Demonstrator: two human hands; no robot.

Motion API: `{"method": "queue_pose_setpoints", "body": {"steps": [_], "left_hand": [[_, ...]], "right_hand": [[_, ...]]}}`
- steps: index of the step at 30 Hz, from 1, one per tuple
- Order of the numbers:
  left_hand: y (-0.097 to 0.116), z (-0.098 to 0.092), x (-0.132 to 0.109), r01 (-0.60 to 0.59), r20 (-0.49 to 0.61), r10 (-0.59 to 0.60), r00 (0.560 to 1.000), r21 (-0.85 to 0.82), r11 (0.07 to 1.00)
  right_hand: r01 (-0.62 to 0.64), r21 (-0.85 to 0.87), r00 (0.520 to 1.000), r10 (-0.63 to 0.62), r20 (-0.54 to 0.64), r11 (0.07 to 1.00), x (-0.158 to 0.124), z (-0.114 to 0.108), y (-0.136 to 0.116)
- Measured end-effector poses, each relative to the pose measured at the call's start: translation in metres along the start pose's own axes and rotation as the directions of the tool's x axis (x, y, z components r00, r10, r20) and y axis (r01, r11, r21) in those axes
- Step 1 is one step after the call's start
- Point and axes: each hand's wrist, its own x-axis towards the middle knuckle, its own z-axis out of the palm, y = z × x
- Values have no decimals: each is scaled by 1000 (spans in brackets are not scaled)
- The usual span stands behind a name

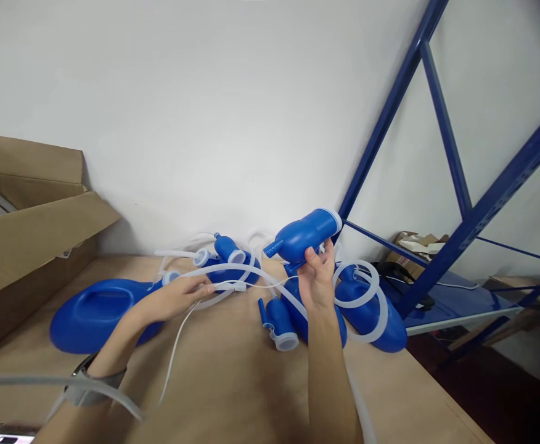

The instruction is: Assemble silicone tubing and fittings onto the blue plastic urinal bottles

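Observation:
In my right hand [317, 271], raised above the table, is a blue urinal cup [307, 235] with a white rim and a narrow spout pointing left. The fingers wrap its underside. My left hand [182, 298] pinches a thin white cord [176, 345] near the neck of a large blue urinal bottle [98, 311] with a moulded handle. A thicker translucent tube [233, 267] passes just beyond the left fingertips. Below the raised cup, another blue urinal cup [279, 320] lies beside a blue bottle [338, 324], partly hidden by my right forearm.
An open cardboard box [34, 237] stands at the left. More blue bottles [376, 311] with coiled tubes and a small blue cup [228, 248] lie toward the wall. A blue metal rack [390, 111] rises at the right. A blurred tube [66, 380] crosses the left foreground.

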Motion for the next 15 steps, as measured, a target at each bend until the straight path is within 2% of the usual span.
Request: {"method": "queue_pose_setpoints", "body": {"steps": [4,7,9,11,13,15], "left_hand": [[-2,3,4,56,-88,-57,995,-16,998],[-8,3,2,-14,49,15,999,-6,1000],[-9,2,-2,-51,170,52,984,-9,999],[-8,0,-6,-80,236,81,968,-15,997],[-5,-1,-9,-105,222,98,970,17,994],[-2,-2,-12,-85,123,69,990,123,989]], "right_hand": [[9,-18,999,-10,-41,1000,-1,1,-1],[6,-27,998,-8,-56,1000,0,0,-1],[-7,-30,998,5,-55,1000,1,-2,-1],[-41,-34,999,40,-26,999,2,-4,-1],[-95,-44,995,96,33,995,2,-4,0],[-141,-52,985,145,89,989,1,-3,1]]}}
